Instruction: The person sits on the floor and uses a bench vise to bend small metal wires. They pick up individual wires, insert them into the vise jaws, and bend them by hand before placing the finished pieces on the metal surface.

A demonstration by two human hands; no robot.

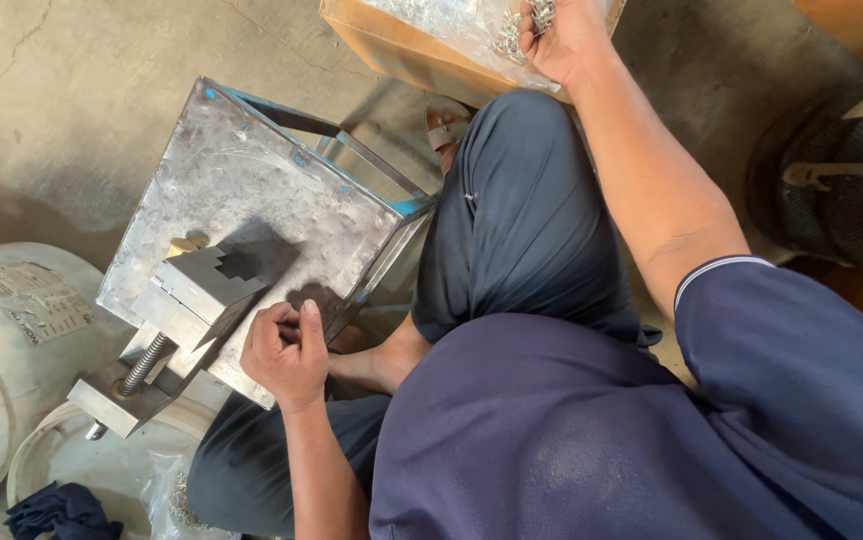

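My right hand [564, 35] is closed around a small bunch of little metal parts [542, 14], lifted out of the clear plastic bag [452, 25] that lines the cardboard box [392, 45] beyond my knee; more of the same parts lie in the bag just beside my fingers. They are tiny, silvery and shiny, too small to make out their shape or count. My left hand [287, 350] is curled into a loose fist at the near edge of the metal stand [242, 180], thumb up; whether it holds anything I cannot tell. The stand's top is one dull, scratched steel plate. At its near left corner sits one grey steel block [202, 285] with a stepped notch, and one spring [145, 363] runs from it to a smaller block. Two white buckets [12, 330] stand on the floor to the left.
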